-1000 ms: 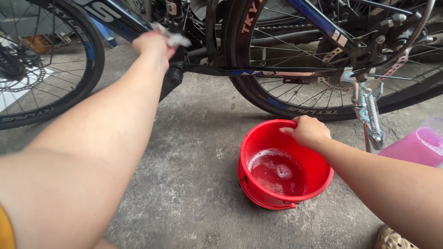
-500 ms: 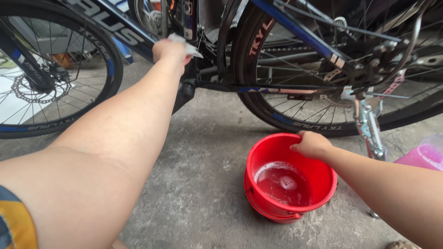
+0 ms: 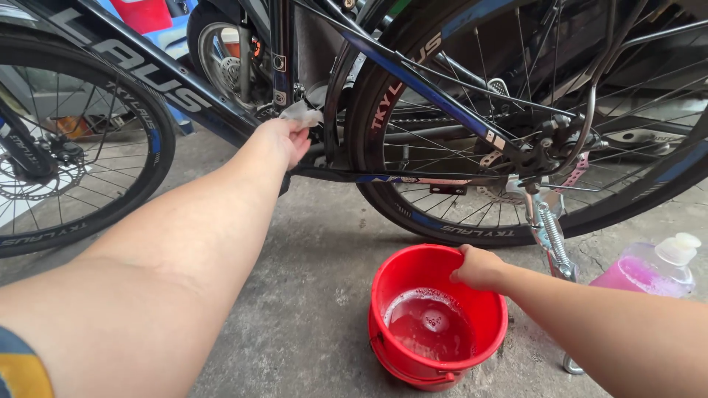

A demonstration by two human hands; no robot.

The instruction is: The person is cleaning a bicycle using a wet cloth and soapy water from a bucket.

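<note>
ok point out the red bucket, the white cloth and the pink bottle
red bucket [image 3: 383, 295]: head view, on its left rim
white cloth [image 3: 301, 113]: head view, on the bunched part above the left hand
pink bottle [image 3: 640, 275]: head view, on its pink body

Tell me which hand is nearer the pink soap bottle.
Right. The right hand grips the red bucket rim beside the bottle; the left hand presses a cloth against the bike frame, farther away.
</note>
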